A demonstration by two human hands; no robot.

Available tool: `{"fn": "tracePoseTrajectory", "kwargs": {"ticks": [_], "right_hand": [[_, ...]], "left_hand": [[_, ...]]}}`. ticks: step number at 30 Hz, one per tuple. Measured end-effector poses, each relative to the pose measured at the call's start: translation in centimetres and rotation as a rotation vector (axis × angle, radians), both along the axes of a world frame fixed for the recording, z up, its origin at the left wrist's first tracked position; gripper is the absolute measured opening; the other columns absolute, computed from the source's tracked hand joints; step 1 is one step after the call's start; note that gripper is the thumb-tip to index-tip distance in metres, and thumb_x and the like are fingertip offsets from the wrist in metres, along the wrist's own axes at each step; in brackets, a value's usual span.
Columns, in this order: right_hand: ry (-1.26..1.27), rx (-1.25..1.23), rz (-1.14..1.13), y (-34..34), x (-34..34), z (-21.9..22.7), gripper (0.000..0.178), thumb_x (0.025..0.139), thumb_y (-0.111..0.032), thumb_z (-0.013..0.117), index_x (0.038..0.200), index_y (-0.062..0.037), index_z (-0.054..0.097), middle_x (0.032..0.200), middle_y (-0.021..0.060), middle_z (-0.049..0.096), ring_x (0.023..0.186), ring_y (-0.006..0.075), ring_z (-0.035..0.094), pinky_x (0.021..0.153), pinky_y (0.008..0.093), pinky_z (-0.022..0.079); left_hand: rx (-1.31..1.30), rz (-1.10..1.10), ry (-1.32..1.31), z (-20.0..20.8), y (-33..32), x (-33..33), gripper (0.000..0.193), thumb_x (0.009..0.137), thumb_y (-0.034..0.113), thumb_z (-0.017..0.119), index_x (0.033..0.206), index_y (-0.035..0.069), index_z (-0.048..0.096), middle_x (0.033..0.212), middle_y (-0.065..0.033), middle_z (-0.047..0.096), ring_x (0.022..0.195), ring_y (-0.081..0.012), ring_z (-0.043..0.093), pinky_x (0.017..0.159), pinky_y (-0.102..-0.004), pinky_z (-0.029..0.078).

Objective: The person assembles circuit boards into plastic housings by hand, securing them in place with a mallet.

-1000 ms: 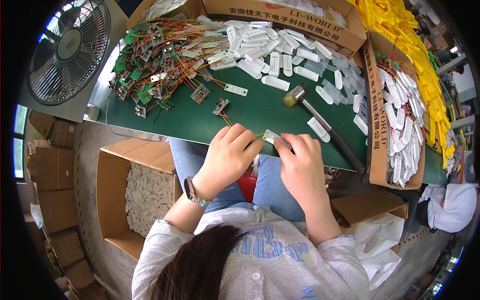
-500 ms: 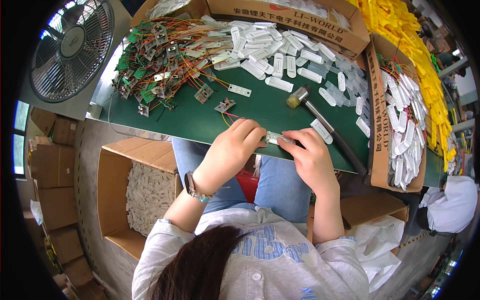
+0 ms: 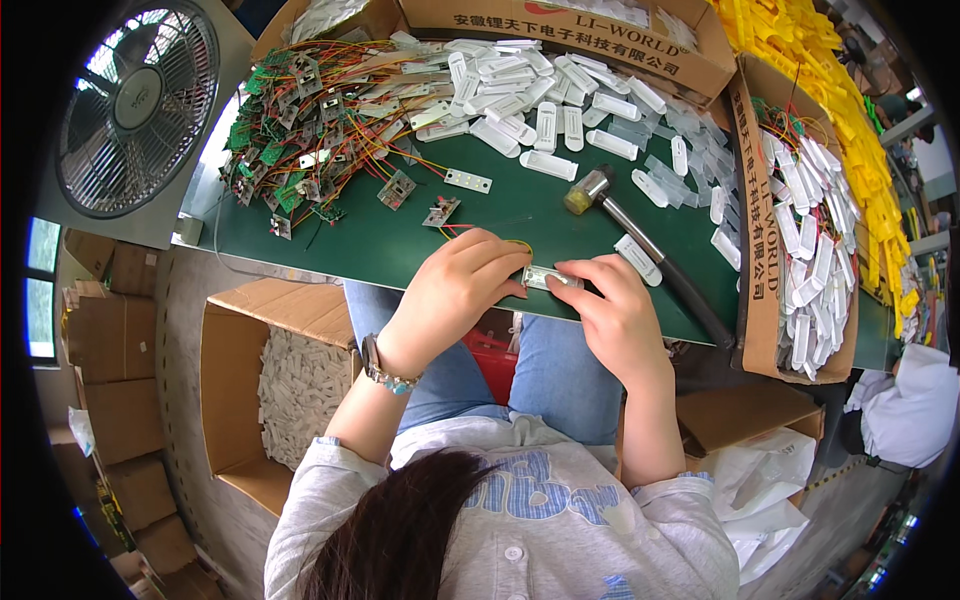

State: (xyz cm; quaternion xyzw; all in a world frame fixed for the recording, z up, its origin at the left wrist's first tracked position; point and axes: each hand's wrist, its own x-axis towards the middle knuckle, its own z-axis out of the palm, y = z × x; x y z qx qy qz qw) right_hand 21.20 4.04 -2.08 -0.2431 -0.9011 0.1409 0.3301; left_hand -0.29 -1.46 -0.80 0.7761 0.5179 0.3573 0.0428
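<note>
A small white plastic casing [image 3: 542, 278] lies at the front edge of the green table, between my two hands. My left hand [image 3: 466, 272] is closed, its fingertips at the casing's left end. The thumb and fingers of my right hand [image 3: 615, 300] grip its right end, covering part of it. A yellow wire curves over the left fingertips. Red and yellow wires run from behind my left hand to a small circuit board [image 3: 440, 210]. Beyond it lie another small board [image 3: 397, 189] and a white LED strip [image 3: 468, 180].
A mallet [image 3: 655, 240] lies right of my hands, beside a loose white casing [image 3: 638, 260]. Heaped wired boards [image 3: 300, 130] and white casings [image 3: 520, 90] cover the table's far side. Cardboard boxes [image 3: 755, 220] border it. A fan [image 3: 140, 100] stands at left.
The yellow wire now shows as a loop above my left fingertips. Both hands stay at the casing with slight finger shifts. The whole view has shifted a little.
</note>
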Motion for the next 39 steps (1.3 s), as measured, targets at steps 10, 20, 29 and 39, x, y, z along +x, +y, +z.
{"fn": "tracePoseTrajectory", "kwargs": {"ticks": [10, 20, 29, 39], "right_hand": [[0.011, -0.019, 0.003, 0.0, 0.1, 0.2, 0.027, 0.073, -0.001, 0.068, 0.099, -0.0050, 0.074, 0.107, 0.0045, 0.067, 0.096, 0.0242, 0.063, 0.082, 0.0372, 0.053], [0.026, -0.034, 0.034, 0.1, 0.1, 0.0, 0.030, 0.072, 0.004, 0.068, 0.101, -0.0061, 0.073, 0.106, 0.0060, 0.066, 0.094, 0.0262, 0.062, 0.081, 0.0380, 0.054], [-0.018, -0.053, 0.034, 0.3, 0.0, 0.3, 0.030, 0.073, 0.005, 0.069, 0.100, -0.0055, 0.073, 0.106, 0.0061, 0.066, 0.094, 0.0272, 0.062, 0.081, 0.0386, 0.053], [-0.093, 0.132, -0.334, 3.2, 0.8, 3.9, 0.028, 0.081, -0.008, 0.075, 0.109, -0.0093, 0.073, 0.105, 0.0045, 0.069, 0.093, 0.0256, 0.063, 0.082, 0.0392, 0.050]], "left_hand": [[0.046, -0.066, 0.066, 0.2, 0.4, 0.0, 0.032, 0.068, 0.011, 0.081, 0.097, 0.002, 0.071, 0.104, -0.0063, 0.072, 0.091, -0.0258, 0.066, 0.078, -0.0349, 0.056], [0.051, -0.139, 0.024, -0.3, 0.4, -0.4, 0.028, 0.072, 0.014, 0.080, 0.096, 0.004, 0.071, 0.104, -0.0051, 0.073, 0.092, -0.0257, 0.066, 0.081, -0.0371, 0.056], [0.056, -0.113, -0.009, -0.3, 0.6, -0.4, 0.025, 0.073, 0.016, 0.080, 0.096, 0.008, 0.073, 0.100, -0.0019, 0.073, 0.090, -0.0234, 0.064, 0.079, -0.0356, 0.055], [0.036, -0.127, -0.077, -1.0, 0.6, -0.9, 0.026, 0.072, 0.015, 0.080, 0.096, 0.008, 0.074, 0.095, -0.0004, 0.071, 0.091, -0.0216, 0.062, 0.081, -0.0349, 0.054]]}}
